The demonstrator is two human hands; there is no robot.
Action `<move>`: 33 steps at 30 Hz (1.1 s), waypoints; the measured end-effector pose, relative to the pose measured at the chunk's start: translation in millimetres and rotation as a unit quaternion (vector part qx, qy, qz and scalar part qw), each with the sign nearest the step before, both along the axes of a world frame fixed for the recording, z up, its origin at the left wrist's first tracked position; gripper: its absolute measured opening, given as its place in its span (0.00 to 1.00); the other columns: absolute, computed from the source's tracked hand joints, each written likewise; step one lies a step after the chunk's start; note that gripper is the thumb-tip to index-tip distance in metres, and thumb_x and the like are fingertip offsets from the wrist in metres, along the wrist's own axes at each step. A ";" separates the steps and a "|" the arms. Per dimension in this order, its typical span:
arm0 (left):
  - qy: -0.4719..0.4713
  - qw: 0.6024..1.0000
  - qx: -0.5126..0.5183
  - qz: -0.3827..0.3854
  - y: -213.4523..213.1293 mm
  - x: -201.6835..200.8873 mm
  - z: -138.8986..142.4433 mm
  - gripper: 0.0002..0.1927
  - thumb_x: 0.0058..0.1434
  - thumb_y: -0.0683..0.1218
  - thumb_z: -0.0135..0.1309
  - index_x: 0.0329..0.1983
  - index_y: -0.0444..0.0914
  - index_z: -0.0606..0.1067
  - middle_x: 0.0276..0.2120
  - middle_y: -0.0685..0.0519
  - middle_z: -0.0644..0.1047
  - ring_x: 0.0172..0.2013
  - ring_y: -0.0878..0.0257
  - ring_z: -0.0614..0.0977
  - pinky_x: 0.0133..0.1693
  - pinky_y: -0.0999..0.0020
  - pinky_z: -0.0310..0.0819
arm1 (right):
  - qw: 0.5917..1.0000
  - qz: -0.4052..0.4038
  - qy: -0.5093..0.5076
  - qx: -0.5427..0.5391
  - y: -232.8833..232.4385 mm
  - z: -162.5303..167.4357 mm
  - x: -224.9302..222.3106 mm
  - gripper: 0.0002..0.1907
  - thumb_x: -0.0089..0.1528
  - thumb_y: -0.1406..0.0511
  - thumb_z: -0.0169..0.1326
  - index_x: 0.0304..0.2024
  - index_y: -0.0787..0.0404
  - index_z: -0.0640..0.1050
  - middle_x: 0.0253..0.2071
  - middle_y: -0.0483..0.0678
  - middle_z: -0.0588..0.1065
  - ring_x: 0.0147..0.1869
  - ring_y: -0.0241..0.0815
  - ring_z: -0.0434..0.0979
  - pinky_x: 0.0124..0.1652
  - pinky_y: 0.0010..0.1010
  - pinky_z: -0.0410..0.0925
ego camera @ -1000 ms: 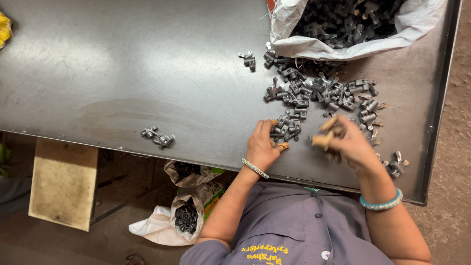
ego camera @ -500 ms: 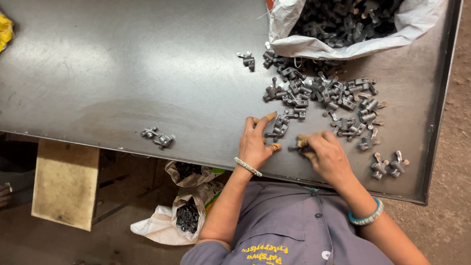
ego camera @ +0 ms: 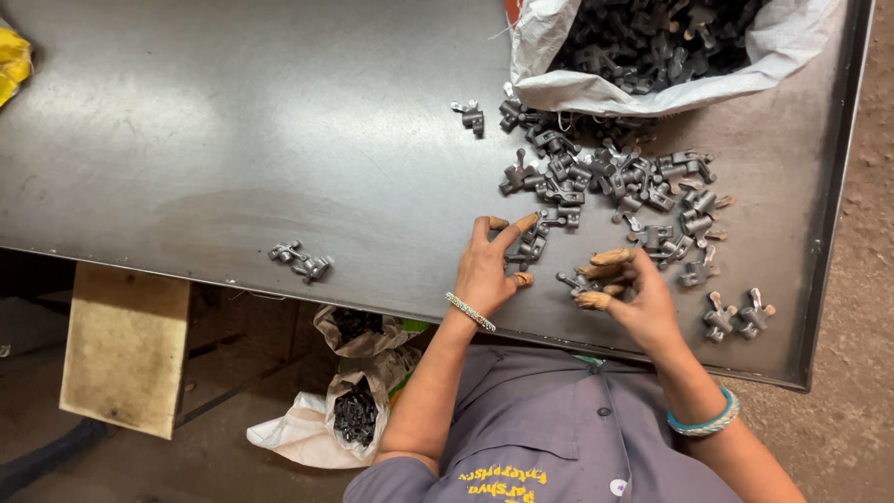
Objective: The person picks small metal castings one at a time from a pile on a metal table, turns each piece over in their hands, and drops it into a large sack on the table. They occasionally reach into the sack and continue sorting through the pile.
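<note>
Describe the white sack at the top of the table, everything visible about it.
The white sack sits at the far right end of the grey metal table, partly cut off by the top of the picture. It looks like thin woven plastic, crumpled, with its mouth open and the rim rolled outward. It is filled with dark grey metal parts. More of the same parts lie spilled on the table right below its rim, the nearest ones touching it. Neither hand touches it.

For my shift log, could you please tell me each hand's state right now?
Left hand: open, fingers spread on small grey metal parts.
Right hand: shut on a small grey metal part.
</note>
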State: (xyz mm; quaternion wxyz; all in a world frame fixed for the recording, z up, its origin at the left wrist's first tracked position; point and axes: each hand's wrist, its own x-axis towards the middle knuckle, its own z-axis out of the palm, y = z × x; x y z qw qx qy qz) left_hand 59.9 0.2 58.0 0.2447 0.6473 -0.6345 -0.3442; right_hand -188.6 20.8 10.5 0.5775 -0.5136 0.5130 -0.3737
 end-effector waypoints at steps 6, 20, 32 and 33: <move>-0.015 0.999 -0.035 -0.017 0.4 -3.5 -5.7 0.44 0.36 0.42 0.76 0.60 0.46 0.74 0.48 0.46 0.69 0.42 0.46 0.77 0.42 0.53 0.75 | 0.930 -0.042 -0.284 0.230 5.7 -31.7 -28.9 0.16 0.62 0.67 0.61 0.50 0.64 0.75 0.44 0.49 0.79 0.46 0.42 0.80 0.42 0.34 0.74; 0.004 1.000 -0.010 -0.007 5.0 -8.8 -17.7 0.38 0.41 0.37 0.71 0.58 0.45 0.72 0.46 0.47 0.69 0.32 0.52 0.79 0.36 0.55 0.77 | 0.952 0.133 -0.103 0.254 -28.4 22.2 -20.7 0.19 0.59 0.70 0.62 0.52 0.67 0.77 0.39 0.56 0.81 0.36 0.40 0.79 0.30 0.27 0.69; 0.057 0.998 0.028 0.020 6.0 11.0 1.8 0.36 0.43 0.36 0.69 0.58 0.46 0.74 0.43 0.49 0.73 0.32 0.56 0.81 0.37 0.59 0.78 | 0.955 0.171 0.205 -0.131 -58.3 59.4 38.3 0.23 0.50 0.72 0.67 0.49 0.58 0.80 0.47 0.54 0.76 0.51 0.49 0.76 0.52 0.38 0.72; 0.059 0.998 0.025 0.026 4.4 12.3 2.3 0.36 0.44 0.36 0.68 0.58 0.46 0.74 0.43 0.49 0.74 0.32 0.56 0.81 0.37 0.60 0.78 | 0.930 0.179 0.231 -0.223 -49.4 52.7 49.2 0.25 0.49 0.75 0.64 0.49 0.58 0.80 0.49 0.54 0.76 0.54 0.52 0.75 0.53 0.40 0.70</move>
